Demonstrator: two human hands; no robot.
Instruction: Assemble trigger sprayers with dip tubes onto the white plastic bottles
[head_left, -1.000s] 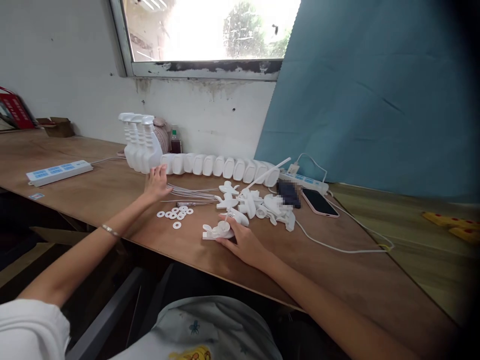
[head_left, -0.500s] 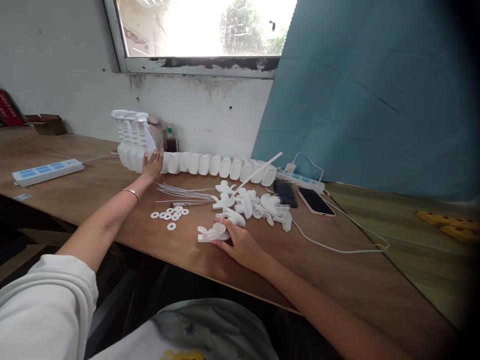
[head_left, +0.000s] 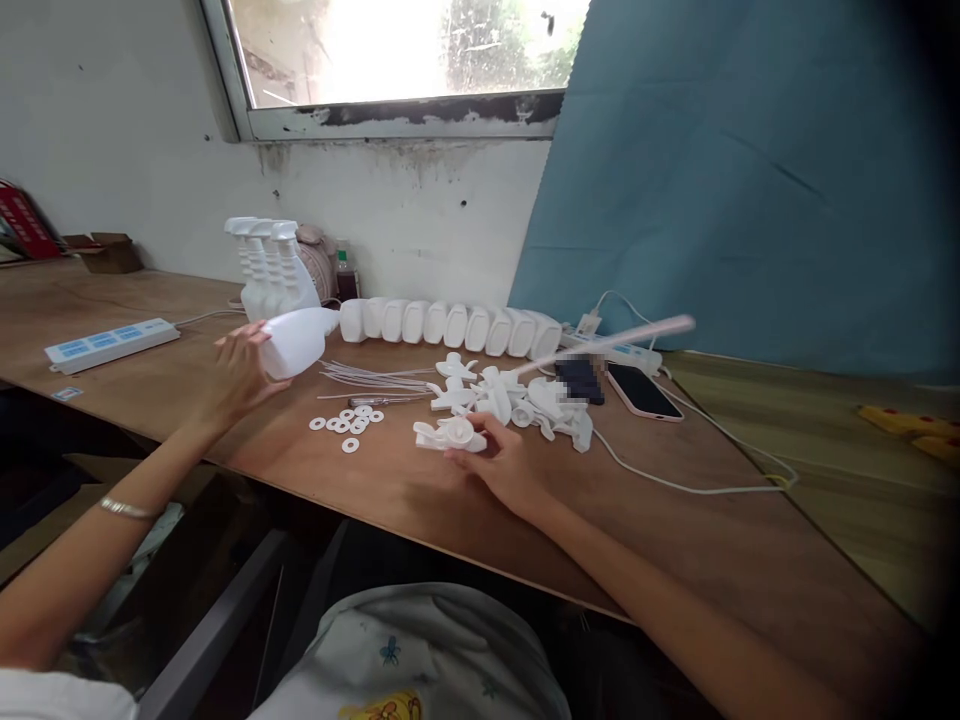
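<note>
My left hand (head_left: 247, 370) is closed around the base end of a white plastic bottle (head_left: 296, 341), which is tipped on its side with its neck to the right. In my right hand (head_left: 501, 458) is a white spray trigger head (head_left: 448, 434), held above the table with a long thin tube (head_left: 615, 342) slanting up to the right from it. Behind it lies a pile of loose white trigger heads (head_left: 491, 390). White ring washers (head_left: 350, 424) and a bundle of thin tubes (head_left: 367, 377) lie between my hands.
A row of white bottles (head_left: 456, 326) lies along the wall. Several bottles with spray heads (head_left: 271, 262) stand at the back left. Power strips (head_left: 112, 345), a phone (head_left: 643, 391) and a white cable (head_left: 675, 488) are on the table (head_left: 360, 490).
My left hand has taken a bottle from the row's left end and drawn it left and nearer. The right hand has raised the trigger head, and its tube now tilts further right.
</note>
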